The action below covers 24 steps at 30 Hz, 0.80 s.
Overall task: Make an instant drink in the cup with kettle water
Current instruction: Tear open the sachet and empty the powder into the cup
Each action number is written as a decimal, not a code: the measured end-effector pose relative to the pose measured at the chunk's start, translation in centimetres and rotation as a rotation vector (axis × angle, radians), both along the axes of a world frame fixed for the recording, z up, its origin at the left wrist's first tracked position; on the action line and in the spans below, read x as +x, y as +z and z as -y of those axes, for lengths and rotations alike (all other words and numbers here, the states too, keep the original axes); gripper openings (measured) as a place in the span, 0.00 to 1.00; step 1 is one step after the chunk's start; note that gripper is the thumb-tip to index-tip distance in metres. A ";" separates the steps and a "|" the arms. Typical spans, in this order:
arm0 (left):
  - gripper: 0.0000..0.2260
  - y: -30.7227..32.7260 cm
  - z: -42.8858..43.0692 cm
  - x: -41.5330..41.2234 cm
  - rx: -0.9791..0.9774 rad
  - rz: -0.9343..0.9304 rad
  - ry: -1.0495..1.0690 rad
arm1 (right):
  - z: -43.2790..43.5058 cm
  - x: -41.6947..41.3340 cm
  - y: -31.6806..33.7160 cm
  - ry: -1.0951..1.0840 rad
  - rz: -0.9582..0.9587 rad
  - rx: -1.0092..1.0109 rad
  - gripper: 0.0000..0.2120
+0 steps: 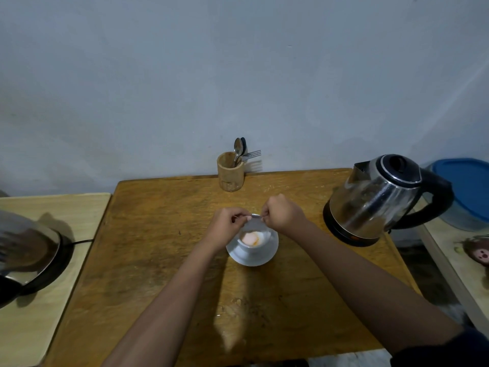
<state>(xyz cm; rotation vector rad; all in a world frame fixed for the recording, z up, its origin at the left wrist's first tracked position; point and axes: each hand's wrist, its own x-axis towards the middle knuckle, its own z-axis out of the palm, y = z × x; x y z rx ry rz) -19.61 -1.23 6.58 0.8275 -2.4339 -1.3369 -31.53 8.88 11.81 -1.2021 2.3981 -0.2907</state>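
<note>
A white cup point(262, 238) stands on a white saucer point(254, 256) in the middle of the wooden table point(158, 234). Pale orange powder lies at its bottom. My left hand point(227, 226) and my right hand point(283, 213) both pinch a small sachet point(254, 222), blurred, held stretched between them just above the cup's far rim. A steel electric kettle point(381, 200) with a black lid and handle sits on its base at the table's right side, its spout facing left.
A wooden holder point(230, 172) with spoons and a fork stands at the table's back edge by the wall. A steel pot lid point(26, 250) rests on a side table at left. A blue-lidded container point(465, 192) sits at far right.
</note>
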 end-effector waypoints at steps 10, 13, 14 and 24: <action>0.07 -0.1 -0.2 0.3 -0.113 0.037 -0.013 | 0.0 0.0 -1.0 0.003 0.116 -0.036 0.05; 0.07 -0.1 -0.3 0.3 -0.141 0.038 0.018 | 0.2 0.2 -0.8 0.023 0.125 -0.040 0.09; 0.07 0.0 -0.3 0.2 -0.143 0.039 0.029 | 0.2 0.2 -0.8 0.015 0.128 -0.055 0.14; 0.05 0.7 0.0 1.9 0.125 0.029 0.025 | -0.1 0.1 -0.9 -0.117 0.296 -0.180 0.06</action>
